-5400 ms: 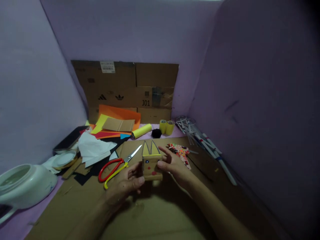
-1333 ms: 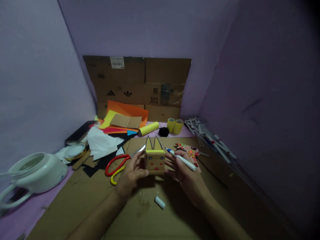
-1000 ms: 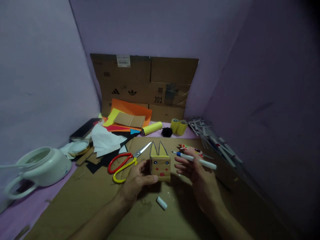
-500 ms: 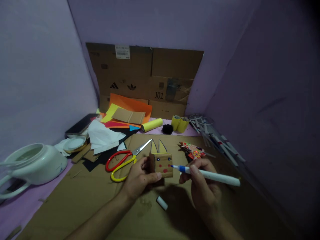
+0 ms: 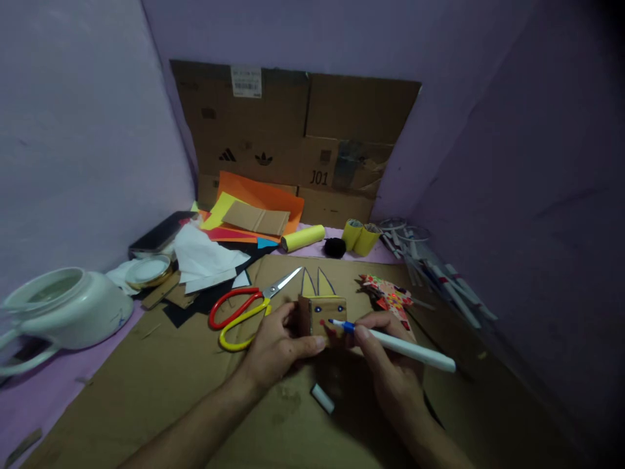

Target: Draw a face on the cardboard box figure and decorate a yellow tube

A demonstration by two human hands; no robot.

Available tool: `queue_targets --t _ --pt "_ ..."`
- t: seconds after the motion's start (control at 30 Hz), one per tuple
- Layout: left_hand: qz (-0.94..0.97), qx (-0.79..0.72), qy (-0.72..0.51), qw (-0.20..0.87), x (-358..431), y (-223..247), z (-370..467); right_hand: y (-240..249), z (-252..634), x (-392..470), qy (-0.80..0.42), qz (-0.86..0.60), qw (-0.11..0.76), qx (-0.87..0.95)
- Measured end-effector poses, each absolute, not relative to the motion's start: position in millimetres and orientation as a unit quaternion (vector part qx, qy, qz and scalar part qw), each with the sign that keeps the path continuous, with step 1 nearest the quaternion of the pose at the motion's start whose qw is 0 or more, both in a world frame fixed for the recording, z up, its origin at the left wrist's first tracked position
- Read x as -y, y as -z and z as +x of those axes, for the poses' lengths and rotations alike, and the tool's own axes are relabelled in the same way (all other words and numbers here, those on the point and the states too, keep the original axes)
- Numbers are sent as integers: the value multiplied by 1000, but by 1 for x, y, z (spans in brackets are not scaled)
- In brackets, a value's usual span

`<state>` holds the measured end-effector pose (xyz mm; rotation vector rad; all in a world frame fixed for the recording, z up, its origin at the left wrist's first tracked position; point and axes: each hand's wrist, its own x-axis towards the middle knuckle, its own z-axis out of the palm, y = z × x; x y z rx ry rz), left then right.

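My left hand point(image 5: 278, 342) grips a small cardboard box point(image 5: 315, 312) by its left side and lower edge. Two yellow pointed ears point(image 5: 325, 284) outlined in dark ink rise from its top, and dark eyes and red spots mark its front. In my right hand point(image 5: 390, 355) is a white marker point(image 5: 410, 348) with a blue collar, its tip at the front of the box; whether it touches I cannot tell. Below the box lies a loose marker cap point(image 5: 323, 398). Scissors point(image 5: 266, 298) with one red and one yellow handle lie open just left of the box.
A white teapot point(image 5: 92, 319) stands at the left, near a jar lid point(image 5: 148, 268) and crumpled white paper point(image 5: 205, 257). Coloured sheets point(image 5: 263, 195), yellow rolls point(image 5: 303, 238) and black yarn point(image 5: 334, 247) lie at the back. Patterned scraps point(image 5: 388, 293) and rolled paper sticks point(image 5: 449, 290) are at the right.
The marker tip has moved from the right edge of the box's front to nearer its middle, over the red spots. The view has shifted slightly. My left hand keeps its hold.
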<state>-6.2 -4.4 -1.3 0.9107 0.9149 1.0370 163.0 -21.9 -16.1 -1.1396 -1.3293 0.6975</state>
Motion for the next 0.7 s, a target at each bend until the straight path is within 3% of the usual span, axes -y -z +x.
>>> queue_targets --t 0.23,0.7 --pt "404 -424 -458 669 3 2 -7 21 160 26 -337 -477 583 565" --pt "415 -428 -450 665 2 2 -8 18 158 24 -275 -464 583 608"
